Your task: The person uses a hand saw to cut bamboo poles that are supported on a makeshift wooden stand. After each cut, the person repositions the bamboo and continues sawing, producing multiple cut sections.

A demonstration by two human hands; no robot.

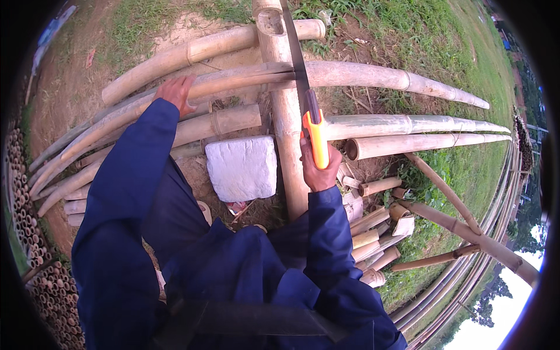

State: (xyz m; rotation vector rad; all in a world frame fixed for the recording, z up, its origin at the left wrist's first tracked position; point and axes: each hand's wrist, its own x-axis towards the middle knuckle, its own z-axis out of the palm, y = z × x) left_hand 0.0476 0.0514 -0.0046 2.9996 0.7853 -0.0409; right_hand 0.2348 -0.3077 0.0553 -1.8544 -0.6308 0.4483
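Note:
My right hand (320,169) is wrapped round the orange-yellow handle of a hand saw (315,137). The saw's long dark blade points away from me and crosses a bamboo pole (356,76) lying from left to right. Whether the teeth are in the pole I cannot tell. Left of the blade, this pole shows a long dark split. My left hand (177,95) grips the pole's left part from above, fingers closed over it. Under the pole runs a thick bamboo beam (287,134), with a notch hollowed near its far end.
A whitish block (242,168) sits left of the beam by my legs. Cut bamboo pieces (373,239) are heaped at the right. Two more long poles (408,125) stretch rightward. Beyond stands a bamboo support frame (461,230). Stacked bamboo (55,297) fills the far left.

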